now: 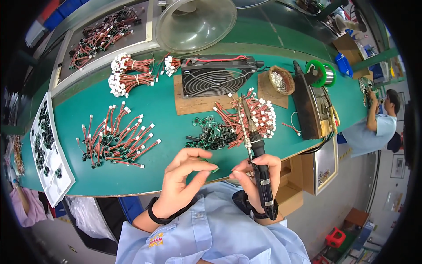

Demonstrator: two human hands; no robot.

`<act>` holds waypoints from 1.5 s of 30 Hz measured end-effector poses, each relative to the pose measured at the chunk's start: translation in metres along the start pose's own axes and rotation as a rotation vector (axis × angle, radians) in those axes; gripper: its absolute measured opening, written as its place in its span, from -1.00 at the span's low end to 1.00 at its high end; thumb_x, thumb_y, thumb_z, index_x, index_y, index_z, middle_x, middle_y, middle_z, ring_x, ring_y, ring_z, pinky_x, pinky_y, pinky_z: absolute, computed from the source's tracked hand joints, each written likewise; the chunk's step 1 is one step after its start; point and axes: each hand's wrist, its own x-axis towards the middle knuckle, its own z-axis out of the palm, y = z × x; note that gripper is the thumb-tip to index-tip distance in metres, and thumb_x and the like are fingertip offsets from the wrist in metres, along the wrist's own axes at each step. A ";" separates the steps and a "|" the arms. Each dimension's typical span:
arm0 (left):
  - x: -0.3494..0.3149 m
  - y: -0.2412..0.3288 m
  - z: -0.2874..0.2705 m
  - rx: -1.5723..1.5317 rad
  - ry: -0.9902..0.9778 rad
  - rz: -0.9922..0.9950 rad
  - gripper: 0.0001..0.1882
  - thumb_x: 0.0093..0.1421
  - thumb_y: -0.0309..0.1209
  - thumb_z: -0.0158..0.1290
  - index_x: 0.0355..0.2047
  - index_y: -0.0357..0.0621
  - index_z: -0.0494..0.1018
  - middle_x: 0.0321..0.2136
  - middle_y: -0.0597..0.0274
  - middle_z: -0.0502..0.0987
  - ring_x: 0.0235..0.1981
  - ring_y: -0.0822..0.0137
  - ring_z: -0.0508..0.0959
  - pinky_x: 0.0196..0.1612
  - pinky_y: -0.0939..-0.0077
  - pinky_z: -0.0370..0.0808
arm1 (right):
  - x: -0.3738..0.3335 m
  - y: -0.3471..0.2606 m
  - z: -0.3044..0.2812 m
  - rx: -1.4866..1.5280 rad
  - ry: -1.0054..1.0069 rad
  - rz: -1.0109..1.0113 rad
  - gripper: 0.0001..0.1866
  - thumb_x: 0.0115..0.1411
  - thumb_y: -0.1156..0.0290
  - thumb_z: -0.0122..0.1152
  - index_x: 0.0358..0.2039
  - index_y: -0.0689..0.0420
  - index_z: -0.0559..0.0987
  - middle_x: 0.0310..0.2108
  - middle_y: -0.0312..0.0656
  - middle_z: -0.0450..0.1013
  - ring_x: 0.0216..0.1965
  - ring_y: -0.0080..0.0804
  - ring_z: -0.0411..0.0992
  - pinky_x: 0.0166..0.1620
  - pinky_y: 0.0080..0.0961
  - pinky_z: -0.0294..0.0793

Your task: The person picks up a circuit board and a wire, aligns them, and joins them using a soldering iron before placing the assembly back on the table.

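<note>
Soldering iron (265, 181) lengthwise, tip forward, tilt unclear

Both hands (176, 179) apart, fingers (193, 166) bent

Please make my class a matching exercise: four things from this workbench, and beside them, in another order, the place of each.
1. Soldering iron
2. Small green board
3. White tray
4. Black fan

A. On a brown board
B. At the left of the green bench
C. In the right hand
D. At the left hand's fingertips

Pairs: 1-C, 2-D, 3-B, 4-A
</note>
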 end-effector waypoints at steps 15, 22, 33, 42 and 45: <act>0.014 0.009 0.020 0.317 -0.059 -0.074 -0.75 0.02 -0.69 0.04 -0.24 -0.32 0.44 -0.27 0.03 0.45 -0.27 0.24 0.50 -0.18 0.46 0.43 | 0.002 0.002 -0.027 0.054 0.080 0.118 -0.51 0.04 0.67 0.15 -0.08 0.10 0.14 -0.41 -0.13 0.36 -0.42 -0.50 0.39 -0.35 -0.58 0.47; 0.010 0.010 0.030 0.313 0.068 -0.107 -0.80 0.03 -0.67 0.05 -0.28 -0.32 0.41 -0.27 0.05 0.45 -0.27 0.29 0.49 -0.10 0.42 0.39 | 0.008 0.013 -0.039 0.087 0.036 0.025 -0.54 0.04 0.72 0.14 -0.14 0.12 0.14 -0.40 -0.07 0.38 -0.46 -0.45 0.46 -0.36 -0.58 0.54; 0.020 0.024 0.032 0.123 -0.049 -0.178 -0.75 0.03 -0.59 0.10 -0.25 -0.26 0.36 -0.28 0.06 0.42 -0.25 0.29 0.45 -0.13 0.44 0.35 | 0.019 0.008 -0.044 0.046 -0.089 0.032 -0.55 0.01 0.69 0.19 -0.20 0.10 0.17 -0.45 -0.10 0.38 -0.50 -0.56 0.39 -0.44 -0.68 0.38; 0.019 0.018 0.034 -0.449 0.053 -0.389 -0.80 0.14 -0.50 0.03 -0.22 -0.29 0.35 -0.30 0.14 0.43 -0.27 0.38 0.44 -0.18 0.51 0.37 | 0.022 0.003 -0.036 0.022 -0.169 0.048 -0.53 -0.02 0.71 0.20 -0.19 0.11 0.17 -0.48 -0.15 0.39 -0.56 -0.69 0.33 -0.52 -0.78 0.27; 0.020 0.011 0.029 -0.581 -0.024 -0.426 -0.81 0.20 -0.52 -0.03 -0.17 -0.30 0.34 -0.26 0.15 0.44 -0.23 0.43 0.43 -0.17 0.53 0.39 | 0.025 -0.001 -0.031 -0.003 -0.183 0.007 -0.53 -0.03 0.71 0.21 -0.20 0.11 0.18 -0.48 -0.15 0.40 -0.56 -0.68 0.36 -0.52 -0.78 0.30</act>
